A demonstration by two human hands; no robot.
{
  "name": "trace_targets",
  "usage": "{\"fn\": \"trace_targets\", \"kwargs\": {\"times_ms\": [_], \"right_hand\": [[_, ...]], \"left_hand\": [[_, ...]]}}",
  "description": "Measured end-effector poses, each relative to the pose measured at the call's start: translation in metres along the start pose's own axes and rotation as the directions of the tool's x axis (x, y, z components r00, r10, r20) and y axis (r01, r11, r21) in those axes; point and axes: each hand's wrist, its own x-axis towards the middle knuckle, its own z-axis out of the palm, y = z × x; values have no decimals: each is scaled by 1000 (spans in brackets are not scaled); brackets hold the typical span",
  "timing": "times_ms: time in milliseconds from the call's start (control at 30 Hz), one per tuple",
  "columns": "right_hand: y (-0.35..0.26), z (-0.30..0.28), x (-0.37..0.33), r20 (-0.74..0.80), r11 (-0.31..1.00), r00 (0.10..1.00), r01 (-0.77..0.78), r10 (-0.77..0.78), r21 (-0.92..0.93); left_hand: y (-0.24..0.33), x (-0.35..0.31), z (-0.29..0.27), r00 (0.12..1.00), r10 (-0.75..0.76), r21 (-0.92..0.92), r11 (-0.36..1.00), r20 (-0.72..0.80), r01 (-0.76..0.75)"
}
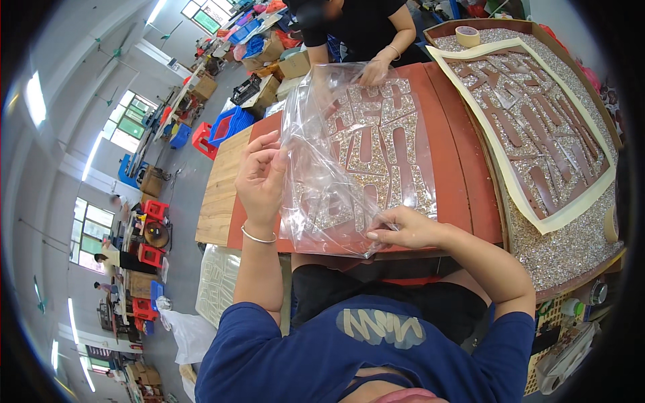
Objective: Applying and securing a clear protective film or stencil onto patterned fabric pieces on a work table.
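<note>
My left hand (263, 180) is raised at the left side of a clear plastic film (306, 151), its thumb and fingers closed on the film's edge. Down at the near edge, my right hand (406, 228) pinches a corner of the same film. The film is creased and partly lifted on the left. Under and beside it lies a sheet of glittery cut-out shapes (363, 153), silvery with brown openings, on the reddish table (457, 158). Across the table a co-worker's hand (376, 71) is at the film's far edge; their other hand is blurred behind the plastic.
At right, a tray of loose sparkling chips (561, 252) carries a cream-bordered stencil (494, 146) and a tape roll (467, 36). A wooden board (222, 185) adjoins the table's left side. Blue crates (230, 124) and red stools (203, 140) stand on the floor beyond.
</note>
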Motion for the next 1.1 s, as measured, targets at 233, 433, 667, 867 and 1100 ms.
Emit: {"fn": "trace_targets", "kwargs": {"times_ms": [233, 433, 667, 867, 1100], "right_hand": [[4, -1, 2, 9, 995, 1000, 27, -26, -97], [7, 0, 3, -17, 996, 999, 41, -42, -75], [5, 0, 2, -31, 995, 999, 37, -40, -88], [7, 0, 3, -22, 988, 999, 44, -48, -151], [7, 0, 3, -17, 994, 999, 31, -33, -101]], "left_hand": [[3, -2, -1, 1000, 26, -15, 1000, -3, -26], [3, -3, -3, 999, 41, -17, 999, -27, -41], [4, -5, -2, 998, 48, -20, 999, -31, -48], [-2, -7, -2, 998, 52, -7, 999, -35, -53], [-6, -8, -3, 999, 36, 22, 999, -31, -35]]}}
